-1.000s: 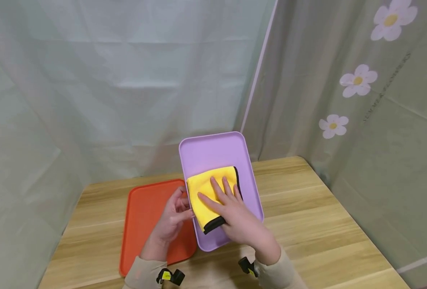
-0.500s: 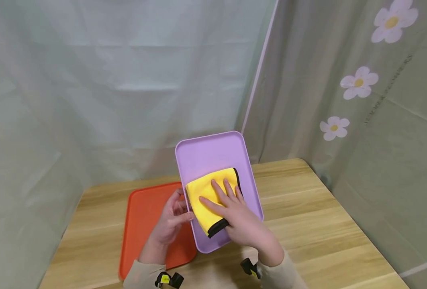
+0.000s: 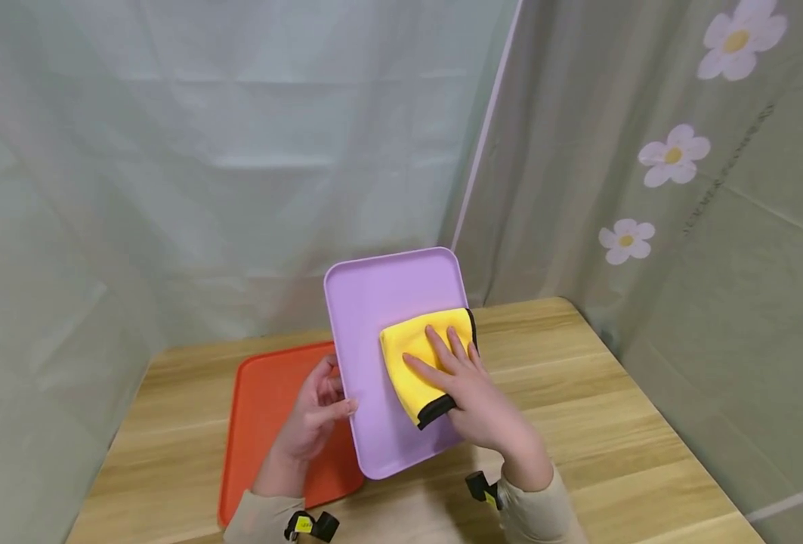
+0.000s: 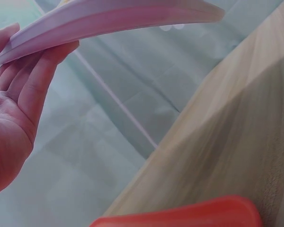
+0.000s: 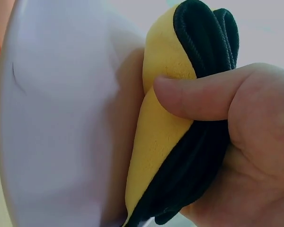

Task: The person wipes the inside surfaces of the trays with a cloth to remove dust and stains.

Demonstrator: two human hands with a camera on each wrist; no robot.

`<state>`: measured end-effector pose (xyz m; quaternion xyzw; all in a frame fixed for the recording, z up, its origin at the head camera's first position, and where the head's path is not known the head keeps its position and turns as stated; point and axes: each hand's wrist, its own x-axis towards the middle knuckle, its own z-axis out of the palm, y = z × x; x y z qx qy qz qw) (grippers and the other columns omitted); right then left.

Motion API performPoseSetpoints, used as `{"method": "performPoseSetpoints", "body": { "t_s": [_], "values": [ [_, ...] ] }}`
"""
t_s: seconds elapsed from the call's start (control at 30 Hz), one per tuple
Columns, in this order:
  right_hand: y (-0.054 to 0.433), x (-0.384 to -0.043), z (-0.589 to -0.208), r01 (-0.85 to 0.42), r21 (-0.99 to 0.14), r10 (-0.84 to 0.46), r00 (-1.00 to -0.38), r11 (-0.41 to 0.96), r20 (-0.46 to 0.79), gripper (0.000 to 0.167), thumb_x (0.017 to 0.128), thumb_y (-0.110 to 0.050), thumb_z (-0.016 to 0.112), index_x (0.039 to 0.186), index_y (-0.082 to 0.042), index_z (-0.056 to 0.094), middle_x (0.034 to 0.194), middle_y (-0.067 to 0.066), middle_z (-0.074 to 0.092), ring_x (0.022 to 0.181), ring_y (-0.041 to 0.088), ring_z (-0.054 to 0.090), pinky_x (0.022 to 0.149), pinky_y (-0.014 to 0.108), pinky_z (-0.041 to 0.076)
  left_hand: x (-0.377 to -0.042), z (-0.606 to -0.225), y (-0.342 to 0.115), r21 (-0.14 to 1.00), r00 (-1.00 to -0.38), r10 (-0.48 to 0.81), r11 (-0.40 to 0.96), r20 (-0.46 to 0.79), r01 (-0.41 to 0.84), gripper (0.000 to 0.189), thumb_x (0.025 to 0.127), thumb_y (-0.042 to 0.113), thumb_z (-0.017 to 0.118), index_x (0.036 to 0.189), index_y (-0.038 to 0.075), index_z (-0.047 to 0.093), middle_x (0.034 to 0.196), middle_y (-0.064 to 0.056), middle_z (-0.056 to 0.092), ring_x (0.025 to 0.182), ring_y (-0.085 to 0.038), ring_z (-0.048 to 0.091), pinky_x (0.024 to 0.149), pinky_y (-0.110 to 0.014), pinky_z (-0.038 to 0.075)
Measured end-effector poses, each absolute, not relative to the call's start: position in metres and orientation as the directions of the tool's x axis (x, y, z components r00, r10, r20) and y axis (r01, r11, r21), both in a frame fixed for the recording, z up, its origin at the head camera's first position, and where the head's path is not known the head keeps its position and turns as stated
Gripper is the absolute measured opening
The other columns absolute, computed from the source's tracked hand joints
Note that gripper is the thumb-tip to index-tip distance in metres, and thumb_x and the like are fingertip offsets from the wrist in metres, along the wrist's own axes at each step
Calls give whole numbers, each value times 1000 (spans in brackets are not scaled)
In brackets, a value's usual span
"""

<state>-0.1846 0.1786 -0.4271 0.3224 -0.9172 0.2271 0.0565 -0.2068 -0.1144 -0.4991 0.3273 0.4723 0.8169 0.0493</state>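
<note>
A purple tray (image 3: 387,295) is held up at a slant above the table. My left hand (image 3: 309,415) grips its left rim, thumb on the inner face. In the left wrist view, that hand's fingers (image 4: 40,82) support the tray's underside (image 4: 128,19). Against the tray's inner face, on the right side, lies a folded yellow cloth (image 3: 404,351) with black edging. My right hand (image 3: 479,397) rests on the cloth, fingers straight and spread. The right wrist view has its thumb (image 5: 199,97) lying across the yellow cloth (image 5: 163,137) beside the dark folded edge.
An orange-red tray (image 3: 258,423) lies on the wooden table (image 3: 578,423), partly behind the left arm and the purple tray. A pale curtain (image 3: 238,166) hangs behind the table, and a flowered one (image 3: 714,302) hangs on the right.
My right hand has slid the yellow cloth rightward across the purple tray, out to its right rim. The tray and left hand have shifted slightly left.
</note>
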Motion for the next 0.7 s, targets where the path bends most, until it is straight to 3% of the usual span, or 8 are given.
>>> {"method": "performPoseSetpoints", "body": {
  "t_s": [0.13, 0.53, 0.7],
  "values": [
    [176, -183, -427, -606, -398, -559, -793, 689, 241, 111, 74, 21, 52, 167, -39, 36, 179, -2, -2, 163, 35, -13, 126, 67, -5, -206, -501, -116, 810, -789, 389, -543, 476, 222, 46, 94, -15, 59, 132, 10, 52, 111, -6, 80, 96, -15, 75, 77, -27, 62],
    [159, -179, -430, -623, -367, -577, -781, 691, 239, 110, 78, 22, 52, 168, -37, 32, 179, 7, -5, 160, 46, -12, 124, 73, -1, -204, -500, -118, 823, -812, 383, -535, 440, 194, 45, 94, -14, 59, 131, 10, 51, 111, -8, 80, 99, -17, 76, 82, -31, 63],
    [150, -173, -430, -641, -361, -593, -766, 677, 248, 112, 76, 22, 57, 168, -37, 33, 179, 8, -1, 160, 48, -8, 123, 73, 2, -204, -499, -118, 830, -817, 376, -519, 436, 204, 45, 96, -10, 60, 135, 9, 50, 112, -7, 79, 98, -17, 76, 83, -32, 63]
  ]
}}
